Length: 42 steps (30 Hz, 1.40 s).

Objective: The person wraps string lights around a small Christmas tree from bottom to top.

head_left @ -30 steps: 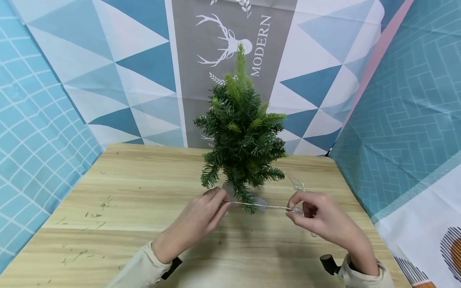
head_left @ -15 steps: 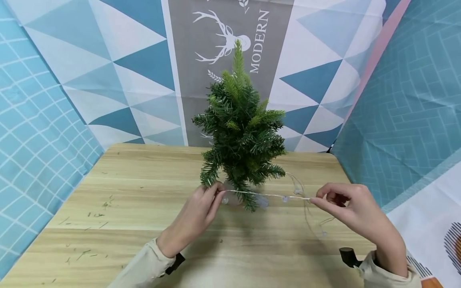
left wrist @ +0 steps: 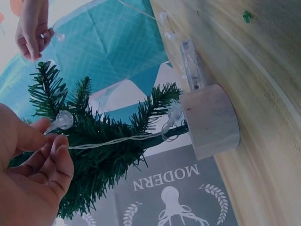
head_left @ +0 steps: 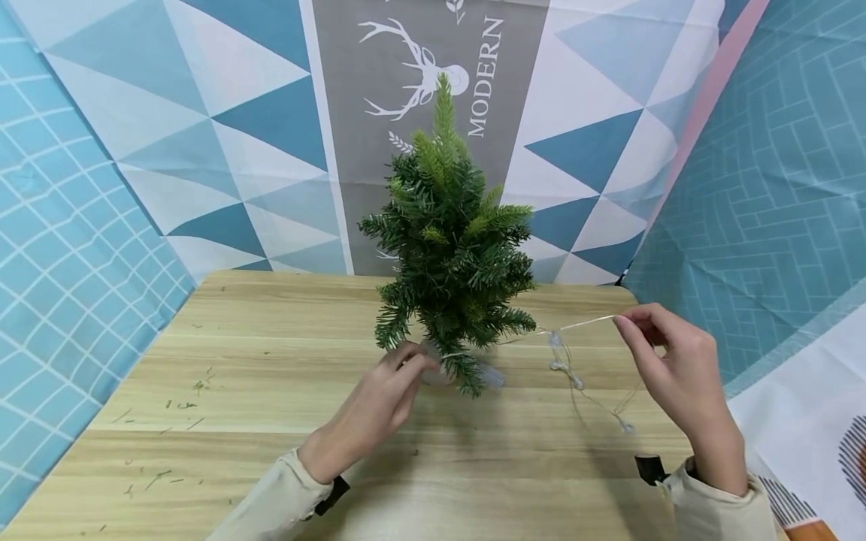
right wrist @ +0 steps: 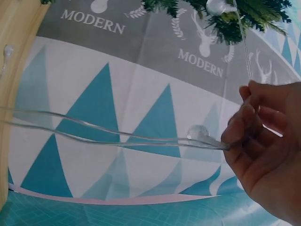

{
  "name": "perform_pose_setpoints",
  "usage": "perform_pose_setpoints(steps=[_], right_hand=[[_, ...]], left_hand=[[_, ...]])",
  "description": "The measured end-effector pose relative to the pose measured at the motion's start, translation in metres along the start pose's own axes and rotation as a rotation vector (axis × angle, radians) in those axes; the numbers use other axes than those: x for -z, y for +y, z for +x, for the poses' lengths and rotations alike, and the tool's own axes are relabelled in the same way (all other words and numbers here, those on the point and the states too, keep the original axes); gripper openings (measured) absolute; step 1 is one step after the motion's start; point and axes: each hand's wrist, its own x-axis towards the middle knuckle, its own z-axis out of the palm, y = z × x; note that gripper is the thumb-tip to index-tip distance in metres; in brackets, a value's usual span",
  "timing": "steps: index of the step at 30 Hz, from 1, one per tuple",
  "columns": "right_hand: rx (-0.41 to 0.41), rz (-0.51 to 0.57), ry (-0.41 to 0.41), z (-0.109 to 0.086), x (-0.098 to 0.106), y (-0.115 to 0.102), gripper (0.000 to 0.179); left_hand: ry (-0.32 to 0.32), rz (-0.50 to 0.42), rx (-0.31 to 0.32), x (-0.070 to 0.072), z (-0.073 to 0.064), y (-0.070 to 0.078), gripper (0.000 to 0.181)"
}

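Tabletop (head_left: 271,391), one tree (head_left: 453,255) (two hands (head_left: 372,406) (head_left: 685,372)).

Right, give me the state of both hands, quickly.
Left hand: closed, pinching the light string by the tree's lower branches.
Right hand: closed, holding the light string out to the right of the tree.

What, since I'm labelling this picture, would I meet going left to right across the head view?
Loose green clippings, the left hand, the small evergreen tree, a few clear bulbs, the right hand.
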Motion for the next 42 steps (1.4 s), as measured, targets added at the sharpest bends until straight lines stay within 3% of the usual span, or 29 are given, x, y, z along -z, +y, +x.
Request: perform_pose_setpoints(steps=[6,14,18,21,25,27,29,33,37,39,42], right_hand=[[0.007,0.018,0.039,0.005,-0.003,0.009,0.011],[0.093,-0.022,-0.074,0.031,-0.011,0.033,0.014],[0.042,-0.03,-0.165,0.047,-0.018,0.046,0.006],[-0.101,0.092,-0.293,0.059,-0.025,0.057,0.017],[-0.348,0.328,-0.495,0.071,-0.04,0.074,0.033],[-0.418,0.352,-0.578,0.075,-0.048,0.082,0.038],[-0.444,0.313,-0.635,0.079,-0.057,0.087,0.042],[-0.398,0.155,-0.761,0.084,-0.067,0.098,0.045],[-0.421,0.156,-1.037,0.087,-0.055,0.111,0.045],[-0.435,0.178,-1.131,0.087,-0.045,0.118,0.045],[-0.41,0.166,-1.121,0.086,-0.035,0.129,0.029]], left_hand=[[-0.025,0.019,0.008,-0.001,0.003,0.001,0.037],[-0.047,0.06,0.04,-0.002,0.0,0.001,0.035],[-0.05,0.064,0.043,-0.002,-0.001,0.0,0.034],[-0.049,0.059,0.052,-0.004,-0.002,-0.002,0.034],[-0.061,0.056,0.06,-0.004,-0.003,-0.002,0.031],[-0.066,0.056,0.062,-0.004,-0.002,-0.003,0.03],[-0.071,0.058,0.068,-0.001,-0.003,-0.004,0.03],[-0.09,0.105,0.088,0.005,-0.003,-0.006,0.032],[-0.113,0.164,0.108,0.011,-0.004,-0.007,0.035],[-0.124,0.177,0.115,0.012,-0.004,-0.008,0.035],[-0.13,0.184,0.107,0.012,-0.003,-0.009,0.034]])
